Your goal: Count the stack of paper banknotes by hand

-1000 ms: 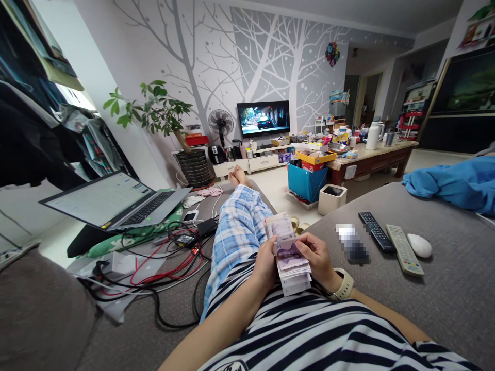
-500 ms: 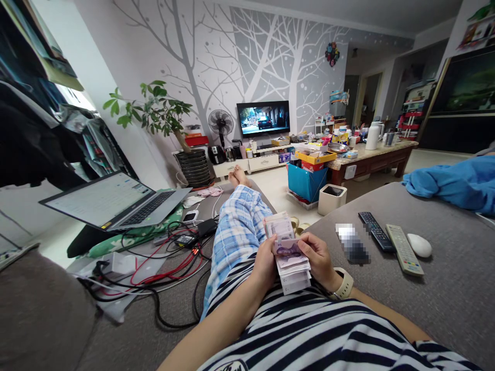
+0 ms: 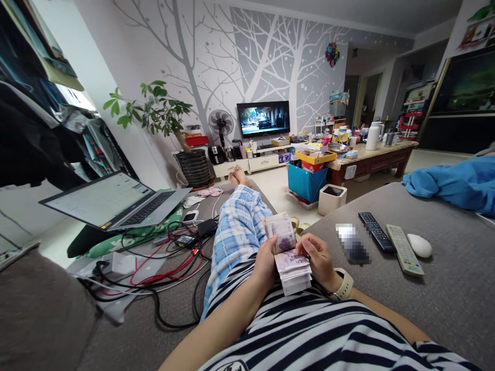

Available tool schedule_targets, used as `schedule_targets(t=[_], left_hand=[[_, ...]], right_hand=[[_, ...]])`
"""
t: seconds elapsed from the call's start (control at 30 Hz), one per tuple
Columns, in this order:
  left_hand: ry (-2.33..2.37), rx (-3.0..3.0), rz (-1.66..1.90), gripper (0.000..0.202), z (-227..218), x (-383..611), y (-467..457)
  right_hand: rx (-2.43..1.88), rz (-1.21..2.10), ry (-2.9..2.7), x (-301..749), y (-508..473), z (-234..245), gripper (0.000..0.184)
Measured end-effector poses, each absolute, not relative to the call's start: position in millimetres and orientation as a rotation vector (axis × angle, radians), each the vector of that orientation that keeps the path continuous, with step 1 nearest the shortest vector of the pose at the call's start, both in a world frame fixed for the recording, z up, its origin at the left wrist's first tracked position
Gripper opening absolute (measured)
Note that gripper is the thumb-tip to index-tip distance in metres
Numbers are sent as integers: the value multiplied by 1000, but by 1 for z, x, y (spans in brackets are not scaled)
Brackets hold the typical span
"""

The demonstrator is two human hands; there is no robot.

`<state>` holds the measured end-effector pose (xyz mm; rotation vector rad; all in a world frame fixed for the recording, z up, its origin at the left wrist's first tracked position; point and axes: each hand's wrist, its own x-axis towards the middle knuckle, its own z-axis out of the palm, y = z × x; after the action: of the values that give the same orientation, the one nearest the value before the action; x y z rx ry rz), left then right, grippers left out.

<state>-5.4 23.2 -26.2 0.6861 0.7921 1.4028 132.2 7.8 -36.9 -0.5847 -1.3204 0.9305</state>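
A thick wad of purple-toned banknotes (image 3: 293,260) lies over my lap, bent at the middle, with its upper part leaning away and its lower part fanned in layers towards me. My left hand (image 3: 266,260) grips it from the left, thumb pressed on top. At the right edge of the wad is my right hand (image 3: 319,263), its fingers curled in, with fingertips touching the notes near the bend. A pale watch (image 3: 342,284) circles my right wrist. Fingers beneath the notes are hidden.
On the grey sofa to the right lie a black remote (image 3: 377,232), a beige remote (image 3: 404,249) and a white rounded object (image 3: 419,246). A laptop (image 3: 116,202) and tangled cables (image 3: 162,275) are at my left. Beyond stand a blue box (image 3: 307,181) and a cluttered table (image 3: 371,154).
The top note held between both hands has flipped away onto the upper part of the wad. My right fingers have drawn back slightly and curled at the edge.
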Motion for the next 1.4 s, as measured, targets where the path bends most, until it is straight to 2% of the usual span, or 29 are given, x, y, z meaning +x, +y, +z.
schedule_targets(t=[0.77,1.4], left_hand=[[841,766,1380,21,-17,-4,14],[815,706,1350,32,-25,-5,20]], right_hand=[[-867,859,-1246,129,25,-35,38],[-701,922,-1264,130,14,-39,31]])
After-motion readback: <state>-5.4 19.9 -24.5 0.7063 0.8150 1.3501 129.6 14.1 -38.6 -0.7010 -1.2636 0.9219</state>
